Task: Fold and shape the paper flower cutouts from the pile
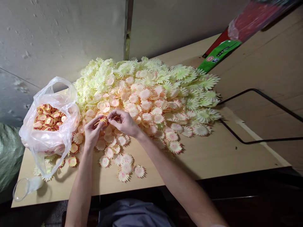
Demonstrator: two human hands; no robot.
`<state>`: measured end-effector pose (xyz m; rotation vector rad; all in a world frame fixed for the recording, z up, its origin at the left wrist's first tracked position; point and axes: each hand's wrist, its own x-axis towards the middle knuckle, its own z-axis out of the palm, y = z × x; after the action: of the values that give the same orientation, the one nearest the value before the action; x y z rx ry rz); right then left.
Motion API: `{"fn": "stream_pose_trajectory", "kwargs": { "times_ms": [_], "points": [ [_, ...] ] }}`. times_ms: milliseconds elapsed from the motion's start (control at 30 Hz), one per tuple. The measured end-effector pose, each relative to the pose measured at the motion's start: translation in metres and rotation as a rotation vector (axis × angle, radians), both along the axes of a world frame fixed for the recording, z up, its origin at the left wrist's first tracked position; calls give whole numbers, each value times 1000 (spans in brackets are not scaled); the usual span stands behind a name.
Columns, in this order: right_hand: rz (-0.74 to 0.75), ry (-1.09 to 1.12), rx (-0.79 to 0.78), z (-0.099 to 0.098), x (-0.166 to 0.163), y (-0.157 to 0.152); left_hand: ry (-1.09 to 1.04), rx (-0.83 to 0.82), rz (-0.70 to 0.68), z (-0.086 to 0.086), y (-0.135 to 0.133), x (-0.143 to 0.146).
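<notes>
My left hand (93, 129) pinches a small yellow-and-red artificial flower piece (103, 119) between thumb and fingers. Close against its other side is my right hand (121, 121), fingers curled and tips together; what they grip is too small to make out. Both hands are over the front of a big heap of artificial flower petals (144, 94), pale pink in the middle and pale green at the back and right. Several loose pink petal discs (126, 167) lie in front of the heap. Beside my left hand, a white plastic bag (49, 138) holds many small yellow-and-red flower pieces (48, 118).
The heap covers much of the wooden table (213, 157). A clear plastic cup (26, 188) lies tipped at the front left corner. At right are a black metal frame (248, 91) and a red and green wrapped object (220, 53). A grey wall (71, 34) stands behind.
</notes>
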<state>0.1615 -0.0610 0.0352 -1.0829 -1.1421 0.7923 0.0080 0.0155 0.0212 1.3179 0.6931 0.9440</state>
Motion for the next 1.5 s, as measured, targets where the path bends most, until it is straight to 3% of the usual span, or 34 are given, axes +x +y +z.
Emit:
{"fn": "stream_pose_trajectory", "kwargs": {
  "times_ms": [767, 1200, 1500],
  "points": [
    [-56, -41, 4, 3, 0, -3, 27, -3, -12, 2, -2, -1],
    [-253, -158, 5, -2, 0, 1, -98, -71, -16, 7, -2, 0],
    [-176, -331, 86, 10, -3, -5, -36, -19, 72, 4, -2, 0]
  ]
}}
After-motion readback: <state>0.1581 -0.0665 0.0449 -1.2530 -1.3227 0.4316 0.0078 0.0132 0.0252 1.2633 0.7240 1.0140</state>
